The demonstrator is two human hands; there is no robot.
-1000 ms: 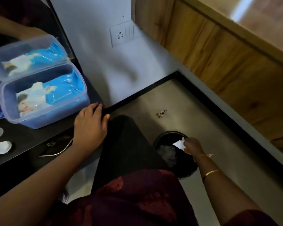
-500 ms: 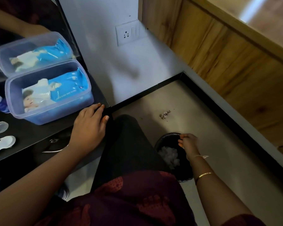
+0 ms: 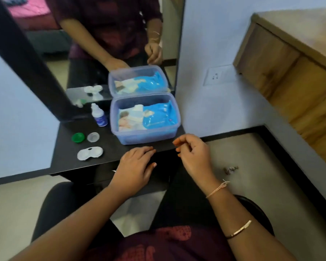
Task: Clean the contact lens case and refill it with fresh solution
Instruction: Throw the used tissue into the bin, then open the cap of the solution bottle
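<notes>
Both hands are empty, left hand (image 3: 135, 167) flat on the table (image 3: 64, 159), right hand (image 3: 193, 155) loose, and the little case (image 3: 90, 153) nearby looks light and slippery, best pinched at its middle.

Small white dropper bottle with blue label (image 3: 99, 115): label print blurred, unreadable.
White double-well contact lens case (image 3: 90, 153): contents of the wells too small to tell.
Blue wipes packet (image 3: 147, 116) in the translucent blue plastic box (image 3: 145, 136): lower part veiled by the box wall, lettering illegible.
Black round bin (image 3: 256, 210): mostly hidden behind the right forearm.
Small dark scrap on the floor (image 3: 231, 169): too blurred to identify.
Both arms: cut off by the bottom edge.
</notes>
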